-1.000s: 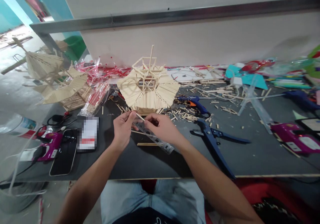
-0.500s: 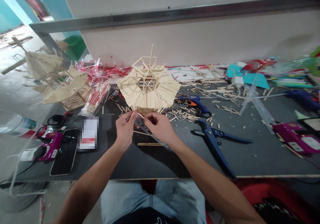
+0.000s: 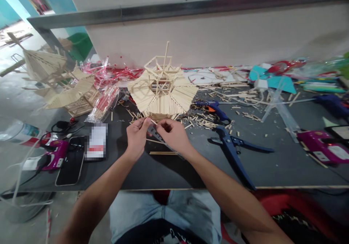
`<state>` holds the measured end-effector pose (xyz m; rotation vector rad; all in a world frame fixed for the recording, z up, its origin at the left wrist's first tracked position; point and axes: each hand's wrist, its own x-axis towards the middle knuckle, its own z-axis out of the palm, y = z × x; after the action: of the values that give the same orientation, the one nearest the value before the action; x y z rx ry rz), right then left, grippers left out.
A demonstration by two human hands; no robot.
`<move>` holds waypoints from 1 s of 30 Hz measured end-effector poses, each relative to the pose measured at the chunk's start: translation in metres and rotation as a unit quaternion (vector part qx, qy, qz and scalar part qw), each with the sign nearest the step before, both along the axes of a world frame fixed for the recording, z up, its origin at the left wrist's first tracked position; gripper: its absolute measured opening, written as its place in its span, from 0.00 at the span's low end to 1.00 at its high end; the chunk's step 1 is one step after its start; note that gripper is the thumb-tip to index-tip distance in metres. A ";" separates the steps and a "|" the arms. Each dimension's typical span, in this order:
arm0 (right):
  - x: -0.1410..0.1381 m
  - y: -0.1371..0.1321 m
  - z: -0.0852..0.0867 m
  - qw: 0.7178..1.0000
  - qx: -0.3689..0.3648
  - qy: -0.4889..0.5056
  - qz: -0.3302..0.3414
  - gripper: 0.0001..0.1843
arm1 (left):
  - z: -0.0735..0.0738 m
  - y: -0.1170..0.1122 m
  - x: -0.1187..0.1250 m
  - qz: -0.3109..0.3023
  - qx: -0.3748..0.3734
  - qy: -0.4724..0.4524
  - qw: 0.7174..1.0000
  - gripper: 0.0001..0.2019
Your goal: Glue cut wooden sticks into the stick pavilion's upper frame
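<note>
A short wooden stick (image 3: 153, 122) is pinched between my two hands, just in front of a model building (image 3: 169, 104) made of wooden sticks. My left hand (image 3: 137, 136) closes thumb and finger on the stick's left end. At its right end, my right hand (image 3: 172, 133) has its fingertips closed on it too. A grey perforated strip (image 3: 160, 136) slants beneath the hands, partly covered by the right one. Two loose sticks (image 3: 163, 153) lie side by side on the dark table (image 3: 163, 173) below my hands.
Blue cutters (image 3: 231, 149) and a blue glue gun (image 3: 215, 109) lie to the right among stick offcuts (image 3: 201, 122). Another stick model (image 3: 68, 95), packets of sticks (image 3: 105, 102), a phone (image 3: 71, 160) and a purple power strip (image 3: 57, 155) are on the left.
The view has shifted slightly. Both hands keep their pinch on the stick, with hardly any movement against the table.
</note>
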<state>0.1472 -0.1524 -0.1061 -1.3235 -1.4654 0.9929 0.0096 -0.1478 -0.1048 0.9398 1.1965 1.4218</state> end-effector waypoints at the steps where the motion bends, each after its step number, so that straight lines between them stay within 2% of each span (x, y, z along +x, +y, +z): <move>1: 0.001 0.000 0.000 1.000 0.000 0.000 0.000 0.10 | 0.000 0.000 0.000 -0.002 0.003 0.002 1.000 0.13; 12: 0.004 -0.002 0.001 1.000 0.010 0.002 -0.003 0.08 | -0.003 0.001 0.005 -0.024 0.019 -0.003 1.000 0.11; 19: 0.004 -0.003 0.002 1.000 0.011 0.018 -0.011 0.08 | -0.007 0.003 0.004 -0.019 0.028 -0.013 0.999 0.16; 30: 0.004 -0.001 -0.002 0.999 0.026 0.015 -0.016 0.07 | -0.011 0.005 0.004 -0.026 0.043 -0.008 0.999 0.11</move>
<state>0.1512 -0.1538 -0.1081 -1.2855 -1.4333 0.9454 0.0135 -0.1433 -0.1154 1.0108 1.0987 1.4468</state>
